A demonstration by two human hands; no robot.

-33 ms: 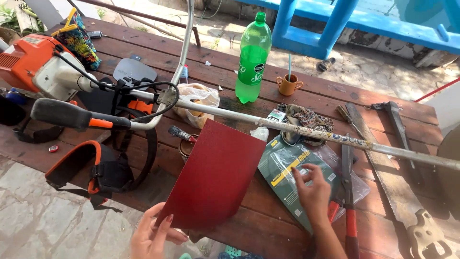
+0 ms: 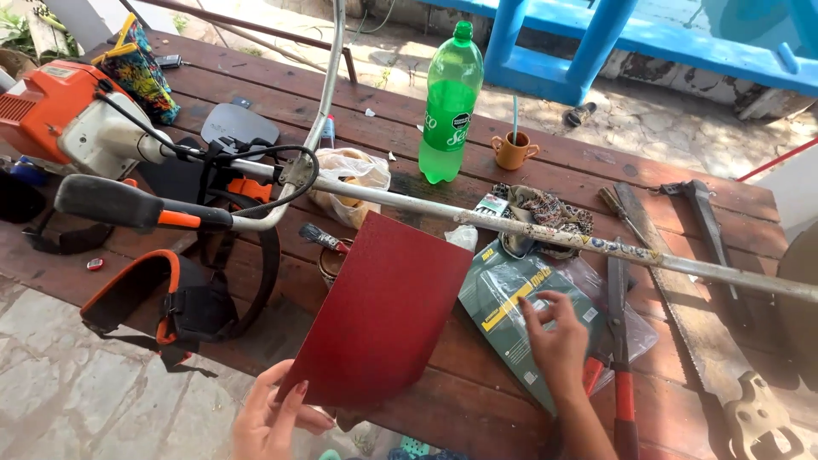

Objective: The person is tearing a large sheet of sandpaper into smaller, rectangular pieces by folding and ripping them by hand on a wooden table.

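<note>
Left hand (image 2: pixel 271 419) pinches the red sheet (image 2: pixel 383 315) at its lower corner, bottom centre; thin, light, flexible, best gripped at edges. Right hand (image 2: pixel 558 341), fingers spread, presses the green packet (image 2: pixel 520 311).

Bright daylight, sun from upper right; paving beyond table (image 2: pixel 545 162) washed out. Table mostly in shade, soft shadows under harness (image 2: pixel 183 298). Glare on bottle (image 2: pixel 449 102) and plastic pack (image 2: pixel 545 315). Sharp centre, wide-angle bending at edges, slight blur on left hand (image 2: pixel 268 422).
</note>
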